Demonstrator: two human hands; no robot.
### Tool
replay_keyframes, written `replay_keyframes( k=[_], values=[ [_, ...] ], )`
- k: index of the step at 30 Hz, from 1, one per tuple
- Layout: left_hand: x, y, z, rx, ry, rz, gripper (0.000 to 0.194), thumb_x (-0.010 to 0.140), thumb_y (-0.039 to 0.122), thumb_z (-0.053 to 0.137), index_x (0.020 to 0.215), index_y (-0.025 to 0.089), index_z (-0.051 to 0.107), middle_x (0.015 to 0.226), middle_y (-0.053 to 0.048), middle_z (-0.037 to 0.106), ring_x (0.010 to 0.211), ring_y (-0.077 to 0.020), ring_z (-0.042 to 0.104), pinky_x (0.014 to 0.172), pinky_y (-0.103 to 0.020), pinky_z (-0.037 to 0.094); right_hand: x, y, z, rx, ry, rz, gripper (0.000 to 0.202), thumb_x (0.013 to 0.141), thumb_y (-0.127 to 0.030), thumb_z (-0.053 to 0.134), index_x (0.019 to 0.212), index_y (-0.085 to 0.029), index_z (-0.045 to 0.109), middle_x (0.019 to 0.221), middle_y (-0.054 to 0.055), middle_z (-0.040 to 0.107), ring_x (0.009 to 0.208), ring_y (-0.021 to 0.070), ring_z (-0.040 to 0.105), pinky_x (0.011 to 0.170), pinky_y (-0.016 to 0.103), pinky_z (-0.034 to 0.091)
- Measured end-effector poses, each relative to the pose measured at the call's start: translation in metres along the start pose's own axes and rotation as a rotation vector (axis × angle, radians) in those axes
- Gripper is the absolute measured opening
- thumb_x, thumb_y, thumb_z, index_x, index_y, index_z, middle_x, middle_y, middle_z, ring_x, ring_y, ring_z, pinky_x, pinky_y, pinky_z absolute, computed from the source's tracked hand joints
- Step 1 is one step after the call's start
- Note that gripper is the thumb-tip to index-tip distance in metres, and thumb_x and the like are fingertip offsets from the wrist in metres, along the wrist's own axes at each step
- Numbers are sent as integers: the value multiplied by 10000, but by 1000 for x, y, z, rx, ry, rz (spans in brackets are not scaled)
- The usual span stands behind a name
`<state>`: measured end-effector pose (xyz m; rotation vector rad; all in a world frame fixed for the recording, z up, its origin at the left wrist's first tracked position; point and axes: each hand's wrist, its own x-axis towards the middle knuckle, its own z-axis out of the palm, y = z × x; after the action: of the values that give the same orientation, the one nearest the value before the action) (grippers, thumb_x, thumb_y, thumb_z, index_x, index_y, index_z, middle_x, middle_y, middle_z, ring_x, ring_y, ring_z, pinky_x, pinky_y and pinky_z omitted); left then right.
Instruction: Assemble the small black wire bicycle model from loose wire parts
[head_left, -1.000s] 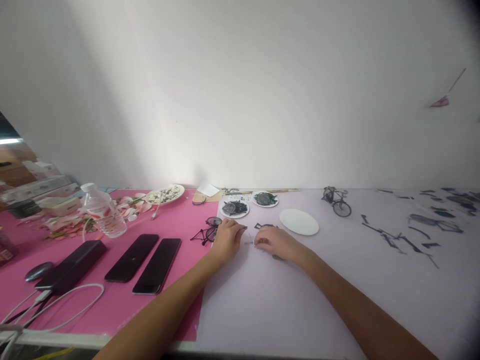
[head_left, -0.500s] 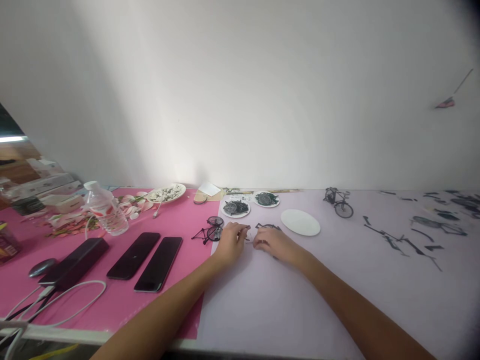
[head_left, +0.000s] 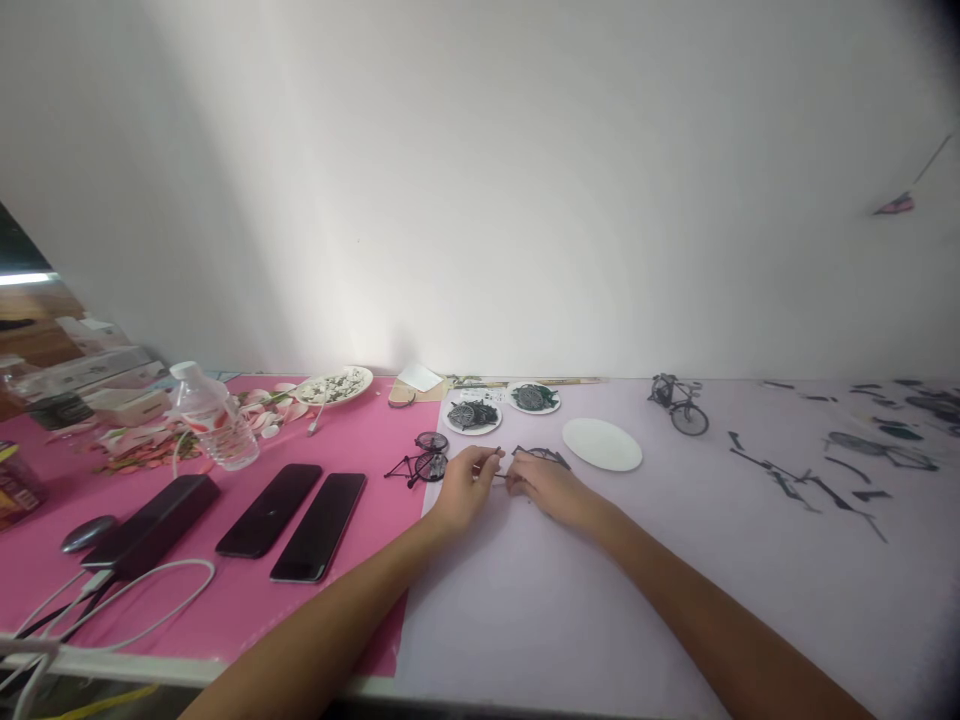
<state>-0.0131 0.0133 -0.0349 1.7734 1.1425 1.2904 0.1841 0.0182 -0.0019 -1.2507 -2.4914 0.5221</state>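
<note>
My left hand [head_left: 466, 488] is closed in a pinch on a small dark model bicycle part [head_left: 500, 476], its thin end showing between my hands. Fingertips of my right hand [head_left: 546, 485] are pinched together at the other side of that part, and cannot be seen clearly. Just behind the right hand a black model piece [head_left: 551, 456] shows partly; the hand hides the rest. Left of my left hand lies a partly built black model bicycle [head_left: 417, 465] with wheels and frame. An assembled toy bicycle [head_left: 679, 402] stands upright farther right.
Two white plates of dark parts [head_left: 472, 429] [head_left: 533, 410] sit behind my hands, and a bare white plate [head_left: 602, 445] is to the right. Loose black parts [head_left: 814, 480] are scattered at far right. Two phones [head_left: 319, 530], a power bank [head_left: 150, 525] and a water bottle [head_left: 215, 420] are at left.
My hands have come slightly closer together, and a thin dark end now shows in the gap between them. The other things stay where they were.
</note>
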Motion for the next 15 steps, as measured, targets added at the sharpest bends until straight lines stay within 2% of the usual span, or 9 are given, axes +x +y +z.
replay_keyframes(
  k=[7,15],
  values=[
    [1,0,1,-52,5,-40,371,959,426,554,1097,136,738,1029,-117,749,881,-209,696,708,-285,549,2,4,8,-47,22,36,119,958,-194,558,938,-210,674,1001,44,654,891,190,640,750,268,401],
    [0,0,0,-31,-3,-37,351,962,424,554,1080,151,741,1087,-115,744,905,-211,694,756,-307,533,-2,1,-2,106,21,67,102,938,-228,581,939,-225,682,1022,45,681,926,208,637,818,300,430]
  ],
)
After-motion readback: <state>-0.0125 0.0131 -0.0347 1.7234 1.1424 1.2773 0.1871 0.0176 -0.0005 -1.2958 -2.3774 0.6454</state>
